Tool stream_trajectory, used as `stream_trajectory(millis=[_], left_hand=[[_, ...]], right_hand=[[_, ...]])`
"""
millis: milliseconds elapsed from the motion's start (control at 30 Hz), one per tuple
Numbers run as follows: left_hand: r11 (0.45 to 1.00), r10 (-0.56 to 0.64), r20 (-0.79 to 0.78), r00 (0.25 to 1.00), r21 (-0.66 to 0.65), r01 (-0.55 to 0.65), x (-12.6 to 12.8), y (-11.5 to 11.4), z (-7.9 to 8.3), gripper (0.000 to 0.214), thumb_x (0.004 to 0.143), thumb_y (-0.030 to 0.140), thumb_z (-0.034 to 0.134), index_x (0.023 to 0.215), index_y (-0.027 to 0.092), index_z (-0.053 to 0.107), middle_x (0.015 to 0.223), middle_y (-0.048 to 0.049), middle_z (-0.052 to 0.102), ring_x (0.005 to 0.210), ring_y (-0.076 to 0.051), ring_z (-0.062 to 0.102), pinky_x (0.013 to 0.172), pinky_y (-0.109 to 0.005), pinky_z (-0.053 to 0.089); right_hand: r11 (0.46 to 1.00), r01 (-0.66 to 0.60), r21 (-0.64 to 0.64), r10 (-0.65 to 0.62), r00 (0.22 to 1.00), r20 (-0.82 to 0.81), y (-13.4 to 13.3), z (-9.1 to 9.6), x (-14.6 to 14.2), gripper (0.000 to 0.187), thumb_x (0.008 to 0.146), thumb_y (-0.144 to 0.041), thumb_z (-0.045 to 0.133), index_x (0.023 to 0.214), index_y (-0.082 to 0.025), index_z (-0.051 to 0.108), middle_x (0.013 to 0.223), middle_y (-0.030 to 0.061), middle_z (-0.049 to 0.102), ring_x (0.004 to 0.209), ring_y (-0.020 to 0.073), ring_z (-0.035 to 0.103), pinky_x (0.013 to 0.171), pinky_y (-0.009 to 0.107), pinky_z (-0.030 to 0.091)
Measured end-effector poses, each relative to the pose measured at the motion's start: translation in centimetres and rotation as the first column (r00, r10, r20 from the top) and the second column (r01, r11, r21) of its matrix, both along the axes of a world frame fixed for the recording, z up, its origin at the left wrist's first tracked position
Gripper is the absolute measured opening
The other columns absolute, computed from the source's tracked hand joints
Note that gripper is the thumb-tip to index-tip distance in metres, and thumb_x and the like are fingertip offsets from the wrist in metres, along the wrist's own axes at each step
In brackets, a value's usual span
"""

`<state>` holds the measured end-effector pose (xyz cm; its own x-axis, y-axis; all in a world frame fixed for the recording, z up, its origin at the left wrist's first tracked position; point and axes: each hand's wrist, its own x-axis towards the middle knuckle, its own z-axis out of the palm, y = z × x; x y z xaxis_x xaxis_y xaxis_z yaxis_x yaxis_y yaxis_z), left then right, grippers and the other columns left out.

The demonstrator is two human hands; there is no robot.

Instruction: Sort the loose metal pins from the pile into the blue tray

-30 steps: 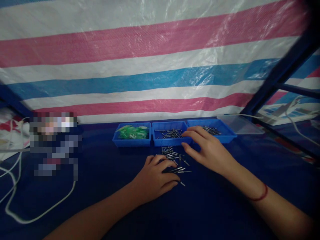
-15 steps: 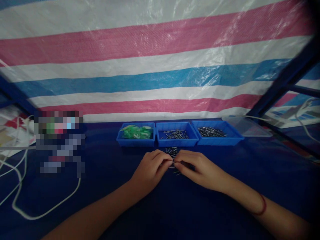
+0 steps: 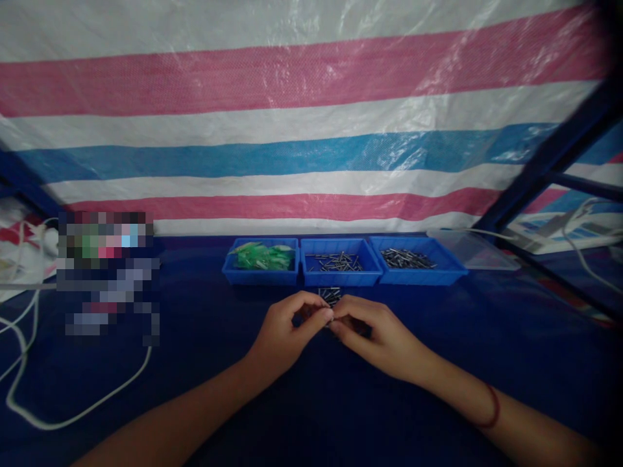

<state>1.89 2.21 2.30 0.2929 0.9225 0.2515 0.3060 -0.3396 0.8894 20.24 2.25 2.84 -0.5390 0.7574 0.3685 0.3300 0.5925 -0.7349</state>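
Note:
My left hand (image 3: 291, 331) and my right hand (image 3: 377, 333) meet fingertip to fingertip over the blue tabletop. Each is closed in a pinch; whatever lies between the fingertips is too small and covered to name. Just beyond them lies a small pile of thin metal pins (image 3: 331, 295), partly hidden by my fingers. Behind the pile stands a blue bin (image 3: 341, 277) with loose metal pins inside. To its right, another blue bin (image 3: 423, 277) holds a denser heap of pins. The left blue bin (image 3: 261, 277) contains green plastic packets (image 3: 263, 256).
A striped plastic sheet (image 3: 272, 159) hangs behind the table. White cables (image 3: 73, 425) loop across the left side, near a blurred-out patch. A clear plastic lid (image 3: 479, 251) lies at the right behind the bins. Dark metal frame posts (image 3: 530, 168) slant up at the sides.
Both hands have drawn closer together, their fingertips now overlapping and covering more of the pin pile. The whole view has shifted slightly, moving the bins a little to the left.

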Motion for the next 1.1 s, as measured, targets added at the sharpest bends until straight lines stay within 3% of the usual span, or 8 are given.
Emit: stream_trajectory(millis=[367, 867, 1100], left_hand=[[0.999, -0.027, 0.030, 0.999, -0.031, 0.028, 0.17, 0.04, -0.14, 0.012, 0.085, 0.028, 0.059, 0.085, 0.016, 0.063, 0.080, -0.0011, 0.064, 0.074, -0.014, 0.059, 0.068, -0.023, 0.046], [0.991, -0.008, 0.011, 1.000, 0.134, 0.007, 0.16, 0.37, 0.04, 0.011, 0.086, 0.025, 0.057, 0.090, 0.018, 0.063, 0.084, -0.0027, 0.061, 0.075, -0.014, 0.057, 0.068, -0.024, 0.046], [0.991, 0.007, -0.007, 1.000, 0.132, -0.006, 0.21, 0.52, 0.09, 0.009, 0.086, 0.023, 0.056, 0.091, 0.018, 0.062, 0.085, -0.0024, 0.061, 0.077, -0.014, 0.058, 0.068, -0.023, 0.045]], right_hand=[[1.000, 0.017, -0.019, -0.017, 1.000, 0.009, 0.00, -0.11, 0.04, 0.012, 0.088, -0.019, 0.049, 0.082, -0.018, 0.059, 0.071, 0.0008, 0.056, 0.062, 0.0118, 0.049, 0.057, 0.025, 0.039], [0.988, 0.153, -0.027, -0.155, 0.983, -0.097, 0.27, -0.42, 0.20, 0.005, 0.084, -0.022, 0.056, 0.084, -0.019, 0.060, 0.067, -0.0010, 0.053, 0.055, 0.0103, 0.047, 0.051, 0.023, 0.038], [0.976, 0.215, -0.023, -0.216, 0.960, -0.180, 0.13, -0.01, 0.51, 0.009, 0.085, -0.027, 0.057, 0.083, -0.019, 0.060, 0.069, -0.0002, 0.054, 0.057, 0.0112, 0.048, 0.051, 0.024, 0.039]])
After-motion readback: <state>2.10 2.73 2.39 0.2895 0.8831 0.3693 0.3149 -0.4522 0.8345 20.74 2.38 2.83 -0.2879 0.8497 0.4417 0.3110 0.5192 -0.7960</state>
